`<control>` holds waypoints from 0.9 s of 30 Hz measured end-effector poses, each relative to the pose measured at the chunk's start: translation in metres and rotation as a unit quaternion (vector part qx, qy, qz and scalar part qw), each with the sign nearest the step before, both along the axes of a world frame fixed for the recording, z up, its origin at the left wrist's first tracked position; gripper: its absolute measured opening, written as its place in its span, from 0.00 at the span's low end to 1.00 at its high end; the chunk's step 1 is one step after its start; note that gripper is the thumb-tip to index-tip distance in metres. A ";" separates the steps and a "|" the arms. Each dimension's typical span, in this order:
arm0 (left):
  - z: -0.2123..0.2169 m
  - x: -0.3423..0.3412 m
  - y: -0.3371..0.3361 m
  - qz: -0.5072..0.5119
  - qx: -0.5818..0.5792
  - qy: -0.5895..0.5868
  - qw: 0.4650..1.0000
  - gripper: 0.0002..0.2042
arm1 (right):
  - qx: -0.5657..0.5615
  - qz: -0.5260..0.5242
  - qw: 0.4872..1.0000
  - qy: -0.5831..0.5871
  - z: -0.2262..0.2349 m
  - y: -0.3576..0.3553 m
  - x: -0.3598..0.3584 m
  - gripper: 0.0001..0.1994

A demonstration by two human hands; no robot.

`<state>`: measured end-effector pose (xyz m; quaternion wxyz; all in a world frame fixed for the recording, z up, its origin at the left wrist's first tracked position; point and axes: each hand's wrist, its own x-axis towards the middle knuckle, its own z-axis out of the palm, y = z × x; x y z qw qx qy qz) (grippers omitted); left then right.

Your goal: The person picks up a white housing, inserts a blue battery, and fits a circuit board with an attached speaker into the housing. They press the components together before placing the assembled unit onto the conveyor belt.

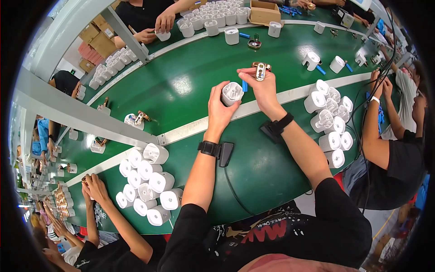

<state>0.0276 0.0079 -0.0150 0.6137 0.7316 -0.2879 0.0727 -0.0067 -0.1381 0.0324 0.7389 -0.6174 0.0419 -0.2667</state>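
My left hand [219, 103] is closed round a white plastic housing [233, 92], its open, ribbed inside turned up toward me. Just to the right, my right hand [262, 86] grips a small gold-and-silver metal assembly [260, 71] between thumb and fingers, a little above the belt and apart from the housing. A short blue cylinder [244, 86] shows between the two hands; whether it is joined to the assembly I cannot tell. Black bands with small boxes sit on both my wrists.
A green conveyor belt [181, 90] runs across beyond a pale rail [186, 130]. White housings stand grouped on the near table to the left [147, 170] and right [331, 118]. A grey post [90, 106] slants at left. Cables [362, 136] hang at right. Co-workers sit on both sides and opposite.
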 end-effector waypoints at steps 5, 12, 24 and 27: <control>0.001 0.001 -0.001 -0.009 0.006 -0.026 1.000 0.29 | -0.102 -0.003 0.995 0.017 0.000 -0.004 0.003 0.07; 0.000 0.003 0.001 -0.002 -0.001 -0.025 1.000 0.29 | -0.235 0.012 0.972 -0.025 -0.002 -0.010 0.003 0.07; -0.005 0.004 0.004 0.009 -0.003 -0.023 1.000 0.30 | -0.461 0.006 0.876 0.141 0.020 -0.012 -0.006 0.11; -0.004 0.003 0.004 0.014 -0.007 -0.025 1.000 0.30 | -0.484 0.037 0.859 0.164 0.019 -0.011 -0.004 0.12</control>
